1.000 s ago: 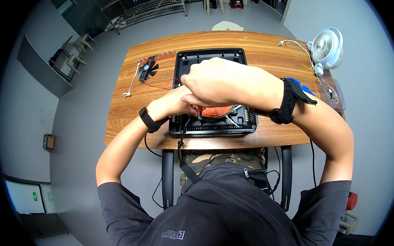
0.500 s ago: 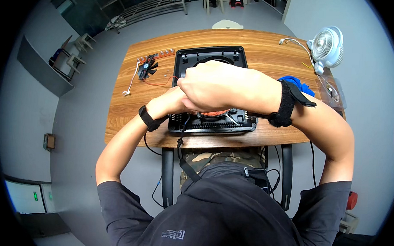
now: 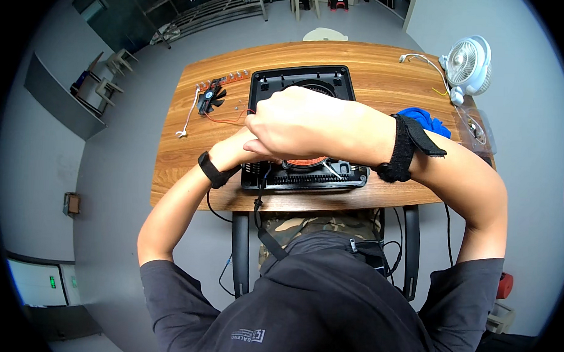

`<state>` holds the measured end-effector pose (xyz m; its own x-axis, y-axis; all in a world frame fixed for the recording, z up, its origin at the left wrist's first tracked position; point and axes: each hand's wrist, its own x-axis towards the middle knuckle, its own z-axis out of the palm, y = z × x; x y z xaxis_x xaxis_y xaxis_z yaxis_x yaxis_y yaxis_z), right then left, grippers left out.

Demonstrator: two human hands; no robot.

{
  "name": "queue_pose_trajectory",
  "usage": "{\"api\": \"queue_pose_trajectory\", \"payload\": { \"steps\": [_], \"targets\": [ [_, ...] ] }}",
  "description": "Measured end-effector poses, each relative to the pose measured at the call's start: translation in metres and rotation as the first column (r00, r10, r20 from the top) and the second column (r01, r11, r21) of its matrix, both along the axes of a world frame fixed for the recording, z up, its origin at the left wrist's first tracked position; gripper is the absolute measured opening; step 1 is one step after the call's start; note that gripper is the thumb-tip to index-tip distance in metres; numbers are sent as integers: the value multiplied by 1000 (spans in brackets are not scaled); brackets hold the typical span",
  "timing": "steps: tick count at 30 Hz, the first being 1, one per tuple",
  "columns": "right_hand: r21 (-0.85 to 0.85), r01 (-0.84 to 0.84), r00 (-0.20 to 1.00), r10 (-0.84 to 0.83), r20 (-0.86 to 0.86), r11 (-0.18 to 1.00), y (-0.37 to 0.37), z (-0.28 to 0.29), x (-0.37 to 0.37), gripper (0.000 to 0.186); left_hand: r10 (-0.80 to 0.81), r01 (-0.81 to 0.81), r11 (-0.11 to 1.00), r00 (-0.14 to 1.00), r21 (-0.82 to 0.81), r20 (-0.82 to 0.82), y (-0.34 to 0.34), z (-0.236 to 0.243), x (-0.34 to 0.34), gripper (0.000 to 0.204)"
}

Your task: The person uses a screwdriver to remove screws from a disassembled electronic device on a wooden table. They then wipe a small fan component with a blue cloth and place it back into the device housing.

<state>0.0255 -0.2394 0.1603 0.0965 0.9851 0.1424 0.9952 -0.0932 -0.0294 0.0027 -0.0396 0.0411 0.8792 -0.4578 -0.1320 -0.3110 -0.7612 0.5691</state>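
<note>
My right hand is closed over the left part of an open black appliance housing with a round copper-coloured coil inside. What it grips is hidden under its fingers. My left hand reaches in beneath my right, its fingers mostly covered, so I cannot see what they hold. A black fan with a thin red wire rests to the left of the housing, beside an orange strip board and a white cable.
The wooden table holds a white fan at the back right, a blue cloth and a clear plastic tray along the right. A black cord hangs over the front edge. Stools stand on the floor beyond.
My right hand has shifted leftward. Red plastic visible among my fingers a second ago is now covered. The housing appears slightly higher in the view than it was then.
</note>
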Motion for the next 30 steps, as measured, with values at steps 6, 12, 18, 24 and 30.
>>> {"api": "queue_pose_trajectory", "payload": {
  "steps": [6,12,18,24,30],
  "targets": [
    [53,-54,998,52,34,997,-12,7,6,27,2,-3,1000,998,-23,-56,-5,6,0,38],
    [-27,19,998,-17,63,999,5,-7,10,21,35,-39,999,991,-28,-127,-1,8,-5,39],
    [14,91,994,-92,56,996,-9,4,3,26,-52,65,997,971,-48,233,-15,7,0,40],
    [-141,3,992,-20,-121,990,-10,13,6,27,182,-219,971,934,-90,-307,-5,-5,3,39],
    [-221,155,980,-177,-87,963,-1,14,-2,31,-47,42,993,998,-108,-43,4,-8,7,36]
  ]
}}
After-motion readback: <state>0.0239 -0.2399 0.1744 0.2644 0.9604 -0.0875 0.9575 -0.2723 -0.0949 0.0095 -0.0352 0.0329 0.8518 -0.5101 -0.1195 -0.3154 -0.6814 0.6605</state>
